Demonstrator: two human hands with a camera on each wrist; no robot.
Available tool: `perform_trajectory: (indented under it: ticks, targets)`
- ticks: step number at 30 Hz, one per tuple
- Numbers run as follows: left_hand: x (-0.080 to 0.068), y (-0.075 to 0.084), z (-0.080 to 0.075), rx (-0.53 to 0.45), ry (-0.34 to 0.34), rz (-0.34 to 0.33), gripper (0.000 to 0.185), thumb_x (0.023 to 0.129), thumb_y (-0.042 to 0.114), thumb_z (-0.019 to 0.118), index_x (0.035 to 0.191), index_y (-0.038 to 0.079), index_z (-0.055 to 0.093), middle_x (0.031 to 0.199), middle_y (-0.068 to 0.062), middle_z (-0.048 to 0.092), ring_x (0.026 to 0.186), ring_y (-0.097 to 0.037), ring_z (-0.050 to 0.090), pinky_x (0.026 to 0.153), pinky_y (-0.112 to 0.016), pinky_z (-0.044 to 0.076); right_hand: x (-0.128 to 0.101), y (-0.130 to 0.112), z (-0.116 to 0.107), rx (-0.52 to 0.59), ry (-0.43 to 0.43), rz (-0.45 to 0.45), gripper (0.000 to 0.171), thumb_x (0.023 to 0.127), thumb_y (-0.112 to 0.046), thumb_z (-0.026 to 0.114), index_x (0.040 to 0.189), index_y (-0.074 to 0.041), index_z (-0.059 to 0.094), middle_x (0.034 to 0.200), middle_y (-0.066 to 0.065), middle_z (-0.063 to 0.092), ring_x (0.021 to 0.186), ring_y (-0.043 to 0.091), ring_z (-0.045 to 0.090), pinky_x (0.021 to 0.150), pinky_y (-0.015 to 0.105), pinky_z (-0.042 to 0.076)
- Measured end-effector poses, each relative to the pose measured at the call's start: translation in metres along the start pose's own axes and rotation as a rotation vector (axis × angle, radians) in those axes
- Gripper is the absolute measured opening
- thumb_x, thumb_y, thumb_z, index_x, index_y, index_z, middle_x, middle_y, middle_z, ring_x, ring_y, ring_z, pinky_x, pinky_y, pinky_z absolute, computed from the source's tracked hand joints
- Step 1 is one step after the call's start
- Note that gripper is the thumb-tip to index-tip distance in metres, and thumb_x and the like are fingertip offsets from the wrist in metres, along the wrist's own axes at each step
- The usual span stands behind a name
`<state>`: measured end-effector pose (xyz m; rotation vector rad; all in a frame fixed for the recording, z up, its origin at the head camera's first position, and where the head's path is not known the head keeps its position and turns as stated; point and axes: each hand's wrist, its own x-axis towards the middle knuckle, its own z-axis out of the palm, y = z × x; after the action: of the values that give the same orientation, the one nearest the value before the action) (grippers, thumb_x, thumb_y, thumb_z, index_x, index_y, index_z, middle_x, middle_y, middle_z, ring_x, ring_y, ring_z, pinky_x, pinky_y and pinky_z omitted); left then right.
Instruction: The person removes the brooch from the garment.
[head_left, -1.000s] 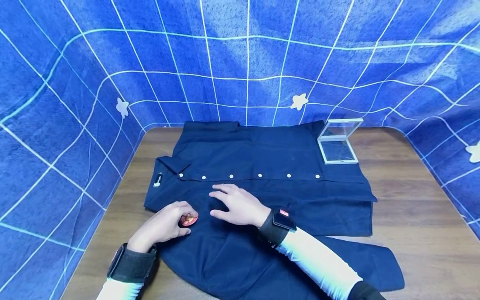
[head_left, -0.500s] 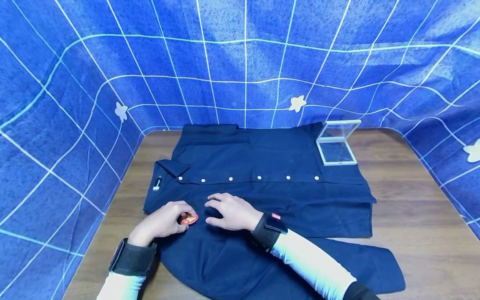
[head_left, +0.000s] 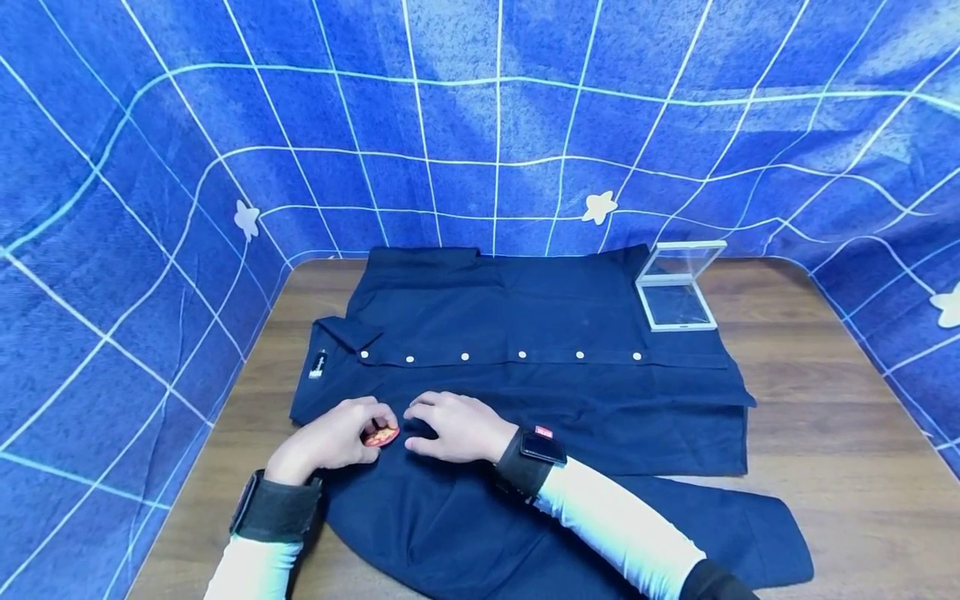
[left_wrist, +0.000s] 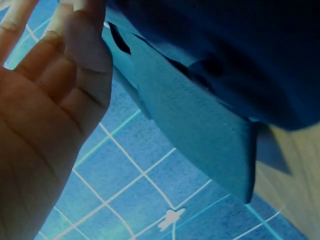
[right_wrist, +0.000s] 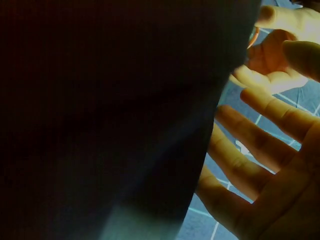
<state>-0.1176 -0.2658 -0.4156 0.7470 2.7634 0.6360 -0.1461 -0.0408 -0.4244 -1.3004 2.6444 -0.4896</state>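
Note:
In the head view, my left hand (head_left: 330, 440) pinches a small round badge (head_left: 382, 436) with a red rim and a yellowish picture, close over the near half of a dark blue shirt (head_left: 495, 308). Just to the right of the badge is my right hand (head_left: 461, 427), fingers relaxed and bent a little, holding nothing. Its fingertips point toward the badge. The left palm (left_wrist: 45, 110) fills the left of the left wrist view, where the badge is hidden. Beyond the spread right fingers (right_wrist: 250, 140) in the right wrist view, a thin orange rim shows by the left hand.
On the shirt's far right corner stands a white-framed case (head_left: 678, 327) with its clear lid raised. The shirt lies spread over a wooden table (head_left: 847, 400), collar to the left. A blue curtain (head_left: 480, 117) with white lines and stars surrounds the table's back and sides.
My right hand has moved left and slightly nearer to me, up close to the badge. The left hand keeps its pinch on the badge, nearly in place.

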Motion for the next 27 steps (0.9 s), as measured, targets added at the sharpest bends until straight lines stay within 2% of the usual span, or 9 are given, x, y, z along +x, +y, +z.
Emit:
perform_trajectory:
  ticks: [6, 9, 15, 18, 22, 27]
  targets:
    - [0.000, -0.002, 0.003, -0.032, 0.035, 0.046, 0.024, 0.075, 0.000, 0.073, 0.095, 0.014, 0.073, 0.085, 0.006, 0.062, 0.079, -0.009, 0.056, 0.072, -0.024, 0.048, 0.006, -0.004, 0.003, -0.017, 0.027, -0.031, 0.037, 0.093, -0.041, 0.064, 0.124, -0.022, 0.066, 0.121, -0.004, 0.066, 0.106, 0.009, 0.066, 0.087, 0.025, 0.054]
    - [0.001, 0.001, 0.002, -0.066, 0.051, 0.044, 0.020, 0.080, 0.000, 0.071, 0.093, 0.015, 0.074, 0.084, 0.008, 0.063, 0.077, -0.004, 0.056, 0.072, -0.023, 0.050, 0.007, -0.006, 0.004, -0.013, 0.069, -0.042, 0.034, 0.093, -0.040, 0.064, 0.121, -0.022, 0.067, 0.115, -0.005, 0.068, 0.098, 0.008, 0.066, 0.082, 0.022, 0.054]
    - [0.002, 0.005, 0.000, -0.068, 0.143, 0.078, 0.015, 0.085, 0.004, 0.071, 0.092, 0.017, 0.076, 0.087, 0.010, 0.069, 0.081, -0.002, 0.061, 0.076, -0.027, 0.054, 0.008, -0.006, 0.002, 0.048, 0.139, -0.046, 0.026, 0.093, -0.039, 0.065, 0.111, -0.021, 0.071, 0.097, -0.007, 0.068, 0.081, 0.002, 0.061, 0.067, 0.014, 0.047]
    - [0.003, 0.006, -0.001, -0.058, 0.170, 0.102, 0.014, 0.085, 0.006, 0.072, 0.091, 0.018, 0.075, 0.087, 0.010, 0.069, 0.081, -0.002, 0.061, 0.076, -0.027, 0.054, 0.010, -0.005, 0.003, 0.060, 0.163, -0.043, 0.022, 0.094, -0.040, 0.064, 0.104, -0.023, 0.072, 0.090, -0.009, 0.067, 0.077, 0.001, 0.060, 0.064, 0.013, 0.045]
    - [0.003, 0.010, -0.006, -0.064, 0.140, 0.084, 0.013, 0.084, 0.005, 0.074, 0.087, 0.018, 0.072, 0.081, 0.012, 0.066, 0.074, 0.001, 0.057, 0.070, -0.025, 0.053, 0.013, -0.002, 0.005, 0.067, 0.188, -0.048, 0.020, 0.094, -0.041, 0.064, 0.096, -0.024, 0.073, 0.084, -0.012, 0.067, 0.073, -0.002, 0.059, 0.062, 0.012, 0.043]
    - [0.008, 0.016, -0.014, -0.050, 0.099, 0.081, 0.022, 0.081, 0.005, 0.077, 0.076, 0.021, 0.063, 0.072, 0.014, 0.058, 0.068, 0.000, 0.053, 0.064, -0.020, 0.048, 0.015, 0.000, 0.007, 0.081, 0.192, -0.074, 0.020, 0.094, -0.041, 0.064, 0.090, -0.024, 0.072, 0.079, -0.013, 0.065, 0.069, -0.004, 0.056, 0.059, 0.011, 0.041]
